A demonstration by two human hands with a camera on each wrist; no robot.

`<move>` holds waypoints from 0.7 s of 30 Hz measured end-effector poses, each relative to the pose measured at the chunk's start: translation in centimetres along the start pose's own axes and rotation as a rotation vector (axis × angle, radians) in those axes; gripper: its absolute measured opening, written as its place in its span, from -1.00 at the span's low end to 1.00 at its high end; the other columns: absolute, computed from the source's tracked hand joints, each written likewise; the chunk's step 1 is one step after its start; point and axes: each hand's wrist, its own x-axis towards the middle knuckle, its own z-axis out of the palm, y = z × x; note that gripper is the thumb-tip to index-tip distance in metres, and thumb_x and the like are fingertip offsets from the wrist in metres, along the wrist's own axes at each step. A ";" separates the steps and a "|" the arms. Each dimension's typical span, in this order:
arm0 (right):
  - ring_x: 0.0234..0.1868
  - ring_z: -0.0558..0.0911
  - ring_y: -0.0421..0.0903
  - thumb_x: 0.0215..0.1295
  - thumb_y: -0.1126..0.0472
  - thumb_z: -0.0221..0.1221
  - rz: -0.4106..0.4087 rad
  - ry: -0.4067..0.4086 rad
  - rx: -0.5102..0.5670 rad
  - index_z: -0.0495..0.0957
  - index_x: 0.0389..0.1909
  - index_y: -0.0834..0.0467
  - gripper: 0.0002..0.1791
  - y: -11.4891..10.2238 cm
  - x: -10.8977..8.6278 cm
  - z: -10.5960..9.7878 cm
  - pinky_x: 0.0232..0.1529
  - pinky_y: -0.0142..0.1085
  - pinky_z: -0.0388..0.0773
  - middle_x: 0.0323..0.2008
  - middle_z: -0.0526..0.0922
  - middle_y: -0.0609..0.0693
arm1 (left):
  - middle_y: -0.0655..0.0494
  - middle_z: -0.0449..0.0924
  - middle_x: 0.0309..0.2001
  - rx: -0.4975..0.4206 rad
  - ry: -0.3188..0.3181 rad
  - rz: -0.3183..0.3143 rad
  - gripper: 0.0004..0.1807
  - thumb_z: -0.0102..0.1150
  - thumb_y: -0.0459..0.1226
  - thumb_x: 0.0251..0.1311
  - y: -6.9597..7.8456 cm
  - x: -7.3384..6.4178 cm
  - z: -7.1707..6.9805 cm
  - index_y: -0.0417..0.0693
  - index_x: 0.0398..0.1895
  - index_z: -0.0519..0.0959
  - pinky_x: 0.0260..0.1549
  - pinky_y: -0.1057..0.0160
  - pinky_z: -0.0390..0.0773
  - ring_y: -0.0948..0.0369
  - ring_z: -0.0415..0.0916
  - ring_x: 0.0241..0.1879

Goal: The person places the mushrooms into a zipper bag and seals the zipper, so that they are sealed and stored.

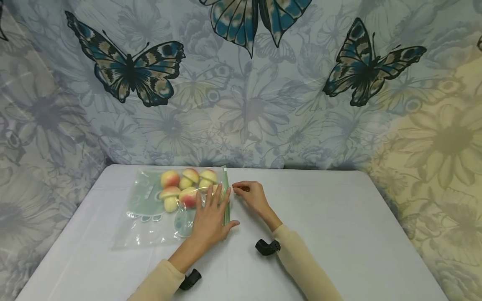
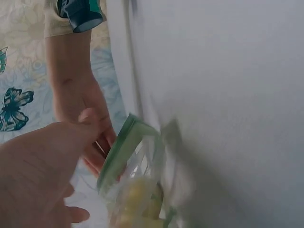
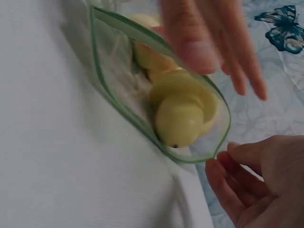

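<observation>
A clear zip bag (image 1: 150, 228) with a green-edged mouth lies on the table, its mouth facing right. Inside are several mushroom-shaped pieces (image 1: 170, 179) with yellow stems and yellow-red caps. My left hand (image 1: 210, 219) rests on the bag's right part, fingers straight and spread. At the far end of the mouth, my right hand (image 1: 253, 196) pinches the rim between thumb and fingers. In the right wrist view the bag mouth (image 3: 137, 126) gapes, with a yellow mushroom piece (image 3: 178, 121) just inside. The left wrist view shows the green rim (image 2: 116, 152) edge-on, beside both hands.
The white table (image 1: 320, 209) has rounded far corners. Behind it hangs a floral cloth (image 1: 248, 108) with large butterflies, which continues along both sides. A black wrist device (image 1: 267, 247) sits at the right cuff, another black device (image 1: 190, 279) at the left.
</observation>
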 end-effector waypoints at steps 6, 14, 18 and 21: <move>-0.22 0.74 0.01 0.32 0.31 0.23 0.020 0.040 -0.011 0.71 -0.14 0.29 -0.82 -0.6 1.5 -0.6 -0.26 -0.28 0.66 -0.26 0.75 0.15 | -0.14 0.44 0.30 -0.091 0.089 -0.028 -0.19 0.22 0.15 0.20 -1.5 2.0 -2.5 -0.15 0.39 0.35 0.28 -0.26 0.18 -0.17 0.31 0.32; -0.21 0.73 0.09 0.38 0.17 0.19 0.124 0.008 -0.019 0.67 -0.04 0.29 -0.71 -0.7 4.0 -0.7 -0.30 -0.25 0.65 -0.18 0.73 0.19 | -0.17 0.65 0.02 -0.293 0.033 -0.051 -0.45 0.27 -0.09 0.25 -4.5 5.7 -4.6 -0.30 0.17 0.54 -0.05 -0.08 0.56 -0.10 0.61 -0.02; -0.19 0.73 0.11 0.40 0.13 0.18 0.165 -0.008 -0.011 0.65 -0.02 0.32 -0.66 -0.6 5.1 -0.2 -0.25 -0.22 0.66 -0.11 0.71 0.22 | -0.17 0.63 0.06 -0.377 -0.068 -0.107 -0.47 0.21 -0.10 0.30 -5.7 7.7 -4.9 -0.29 0.21 0.52 -0.11 -0.08 0.59 -0.11 0.62 -0.03; -0.21 0.73 0.11 0.40 0.12 0.17 0.187 -0.011 -0.014 0.64 -0.02 0.34 -0.64 -0.6 5.7 0.3 -0.27 -0.23 0.67 -0.11 0.70 0.24 | -0.17 0.58 0.14 -0.417 -0.142 -0.144 -0.46 0.13 -0.08 0.36 -6.3 8.9 -5.0 -0.26 0.26 0.47 -0.02 -0.10 0.55 -0.13 0.56 0.07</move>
